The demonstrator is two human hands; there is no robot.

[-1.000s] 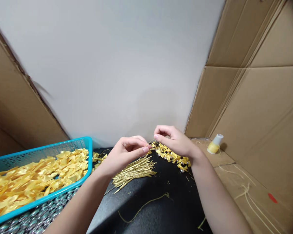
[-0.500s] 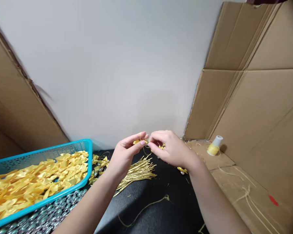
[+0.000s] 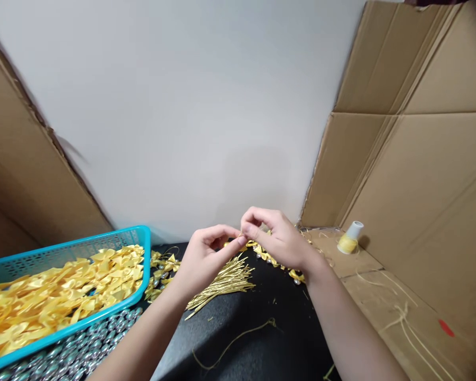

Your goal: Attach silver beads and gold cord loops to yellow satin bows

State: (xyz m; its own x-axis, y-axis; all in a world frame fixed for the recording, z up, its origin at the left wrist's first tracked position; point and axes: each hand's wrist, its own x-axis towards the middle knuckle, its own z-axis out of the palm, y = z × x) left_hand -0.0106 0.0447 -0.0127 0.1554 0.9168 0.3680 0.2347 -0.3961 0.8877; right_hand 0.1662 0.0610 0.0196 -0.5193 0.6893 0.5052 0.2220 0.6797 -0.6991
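My left hand (image 3: 208,255) is closed in a pinch. A bit of yellow ribbon bow (image 3: 226,244) shows between its fingers, mostly hidden. Touching its fingertips is my right hand (image 3: 280,238), thumb and forefinger pinched on what looks like a thin yellow thread (image 3: 240,235). Beneath and behind my right hand lies a string of yellow bows with pearly beads (image 3: 296,277). Under my left hand, a bundle of gold twist ties (image 3: 226,283) fans out on the black tabletop (image 3: 246,338).
At left, a turquoise basket (image 3: 146,264) holds many yellow bows (image 3: 63,291), with silvery beads (image 3: 79,344) in front. More beaded bows (image 3: 161,270) lie beside it. A spool of yellow thread (image 3: 348,241) stands right, near cardboard walls (image 3: 420,174). A loose cord (image 3: 238,336) lies in front.
My fingertips have come together, and the right hand has turned and risen slightly. The bow in my left fingers is now more hidden. More of the beaded bow string shows below my right hand.
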